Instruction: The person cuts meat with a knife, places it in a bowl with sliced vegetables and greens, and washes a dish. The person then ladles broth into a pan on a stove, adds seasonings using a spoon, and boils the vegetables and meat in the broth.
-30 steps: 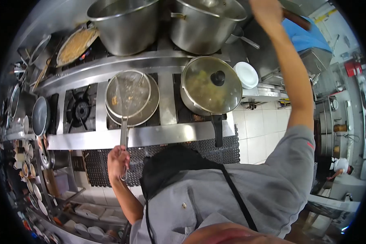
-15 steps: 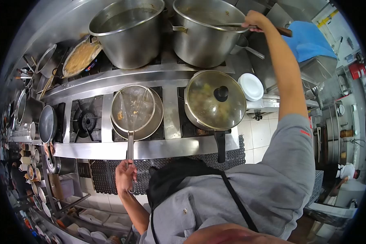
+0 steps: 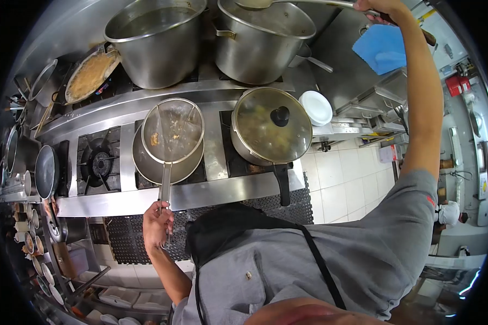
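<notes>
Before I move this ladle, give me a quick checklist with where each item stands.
1. Left hand grips the strainer: ok.
2. Strainer positioned over the pan: ok.
3. Strainer free of food bits: not ok, some lie in it.
4. Right hand grips the ladle: ok.
5. What the ladle carries: cannot tell, the picture's top edge cuts it off.
6. Glass lid on the handled pot: ok.
</notes>
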The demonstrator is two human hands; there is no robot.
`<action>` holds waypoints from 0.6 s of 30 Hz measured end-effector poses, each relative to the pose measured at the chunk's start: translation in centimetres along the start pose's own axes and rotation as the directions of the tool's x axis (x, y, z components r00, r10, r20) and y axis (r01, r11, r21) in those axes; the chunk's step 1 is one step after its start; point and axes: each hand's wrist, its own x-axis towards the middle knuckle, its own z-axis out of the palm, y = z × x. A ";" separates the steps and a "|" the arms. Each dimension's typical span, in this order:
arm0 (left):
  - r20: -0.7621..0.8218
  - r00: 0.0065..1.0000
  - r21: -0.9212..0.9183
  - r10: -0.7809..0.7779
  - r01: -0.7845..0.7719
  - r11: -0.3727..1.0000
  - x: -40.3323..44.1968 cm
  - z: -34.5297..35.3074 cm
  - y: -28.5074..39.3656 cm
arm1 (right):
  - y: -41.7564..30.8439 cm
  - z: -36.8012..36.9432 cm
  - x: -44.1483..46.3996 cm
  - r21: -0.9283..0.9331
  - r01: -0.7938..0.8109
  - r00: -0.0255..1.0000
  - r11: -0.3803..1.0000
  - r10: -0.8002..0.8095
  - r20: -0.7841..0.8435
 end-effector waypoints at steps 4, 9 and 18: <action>0.047 0.999 0.002 0.006 -0.006 1.000 0.3 -0.5 0.1 | -3.4 1.5 -6.0 0.079 0.015 0.995 0.997 -0.008 -0.096; 0.090 0.996 0.085 -0.017 0.010 0.996 0.2 -2.0 0.5 | -7.0 6.5 -11.6 -0.034 0.145 0.989 0.989 -0.146 -0.026; 0.049 0.998 0.124 -0.040 0.034 0.992 -1.6 -4.4 1.0 | -6.5 25.0 -10.6 0.194 0.253 0.879 0.948 -0.309 0.362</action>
